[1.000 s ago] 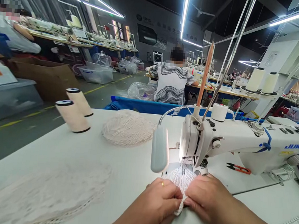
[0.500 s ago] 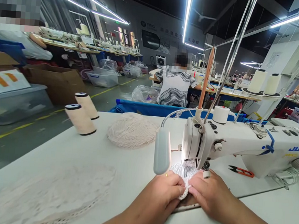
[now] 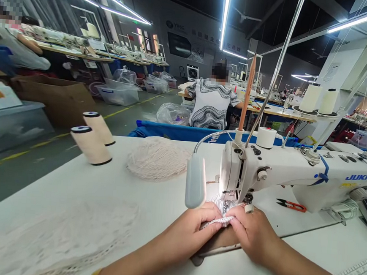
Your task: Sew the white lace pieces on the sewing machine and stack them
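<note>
My left hand (image 3: 192,229) and my right hand (image 3: 250,231) pinch a small piece of white net fabric (image 3: 220,214) between them, right at the needle of the white Juki sewing machine (image 3: 295,174). Both hands rest on the white table (image 3: 127,209) with fingers closed on the fabric's edge. Most of the fabric is hidden under my fingers and the machine head. A grey lamp head (image 3: 195,181) on a bent arm hangs just left of the needle.
A heap of white net (image 3: 158,157) lies mid-table, another flat pile (image 3: 55,237) at the near left. Two thread cones (image 3: 91,138) stand at the left edge. Red snips (image 3: 292,204) lie under the machine arm. A person in a striped top (image 3: 211,99) sits ahead.
Both hands have slid forward toward the needle, pushing the net fabric under the machine head, so less of it shows now.
</note>
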Available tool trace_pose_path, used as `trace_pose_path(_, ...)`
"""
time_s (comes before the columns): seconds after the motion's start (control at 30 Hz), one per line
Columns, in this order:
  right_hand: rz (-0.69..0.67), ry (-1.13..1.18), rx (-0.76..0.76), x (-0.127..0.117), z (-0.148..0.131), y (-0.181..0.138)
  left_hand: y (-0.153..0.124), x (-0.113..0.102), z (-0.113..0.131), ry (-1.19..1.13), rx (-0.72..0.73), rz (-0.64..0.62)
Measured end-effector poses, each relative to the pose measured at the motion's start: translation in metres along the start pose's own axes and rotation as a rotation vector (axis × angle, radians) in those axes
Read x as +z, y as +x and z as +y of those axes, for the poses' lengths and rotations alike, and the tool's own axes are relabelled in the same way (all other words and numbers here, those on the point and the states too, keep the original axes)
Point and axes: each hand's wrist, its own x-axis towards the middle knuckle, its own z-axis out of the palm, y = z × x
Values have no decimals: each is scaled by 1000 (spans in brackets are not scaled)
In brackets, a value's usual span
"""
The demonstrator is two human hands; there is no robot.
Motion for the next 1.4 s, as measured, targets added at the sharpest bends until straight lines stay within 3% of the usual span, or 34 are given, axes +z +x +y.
trace_pose_path(0.17, -58, -37, -95, -4, 1, -6, -9, 4, -7, 135, 219, 29)
trace_pose_path(0.3, -179, -136, -154, -10, -3, -10, -18, 21, -23, 324, 444, 231)
trace_pose_path(0.4, -201, -178, -157, -12, -5, -11, -20, 30, -31, 410, 516, 322)
trace_pose_path(0.8, -165, -210, -94, -5, 3, -11, -13, 21, -29, 559, 600, 399)
trace_pose_path(0.9, -183, -197, -101, -5, 3, -12, -14, 21, -26, 566, 630, 363)
trace_pose_path(1.17, -198, -185, -90, -7, 3, -11, -17, 21, -20, 591, 615, 323)
trace_pose_path(1.4, -157, -171, -64, -4, 5, -9, -10, 21, -28, 569, 587, 362)
